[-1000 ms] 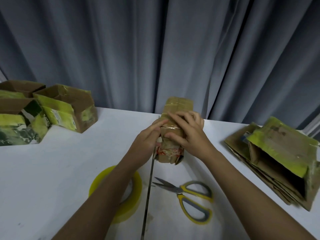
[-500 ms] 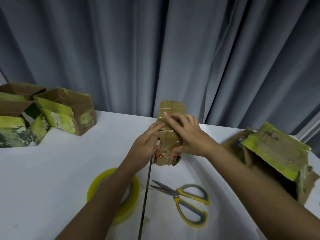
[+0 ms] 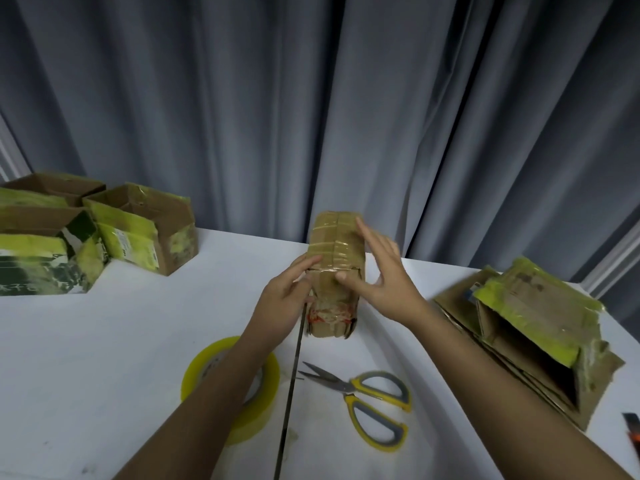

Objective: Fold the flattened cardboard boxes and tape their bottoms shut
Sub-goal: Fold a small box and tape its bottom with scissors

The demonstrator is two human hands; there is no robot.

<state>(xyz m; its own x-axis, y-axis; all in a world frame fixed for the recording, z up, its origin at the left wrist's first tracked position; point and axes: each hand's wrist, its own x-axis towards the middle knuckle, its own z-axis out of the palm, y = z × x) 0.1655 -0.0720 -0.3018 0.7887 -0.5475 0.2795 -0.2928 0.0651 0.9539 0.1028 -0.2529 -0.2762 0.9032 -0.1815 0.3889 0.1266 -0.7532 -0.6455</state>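
A: Left to right, what do I have on the desk [image 3: 104, 341]?

B: Far left, the folded boxes [image 3: 104, 237] stand open side up. Nearer me lies the tape roll [image 3: 230, 386], partly under my left forearm. In the middle, the box in hand [image 3: 334, 268] stands on the desk with its taped bottom facing up.

A: And my hands?

B: My left hand [image 3: 280, 306] curls against the box's left edge, fingertips on the tape seam. My right hand [image 3: 377, 271] is spread wide, fingers straight, thumb touching the front face, the rest just beside the box.

A: How do I finish this step well?

B: I judge the tape needs pressing flat. I'd steady the box with the left and run the right palm along the strips and over the corners, so no end lifts.

A: Further right?

B: Scissors [image 3: 367, 403] lie closed near me, then the flattened stack [image 3: 540, 341] waits. The desk is white with a dark seam; grey curtains [image 3: 311, 98] hang behind.
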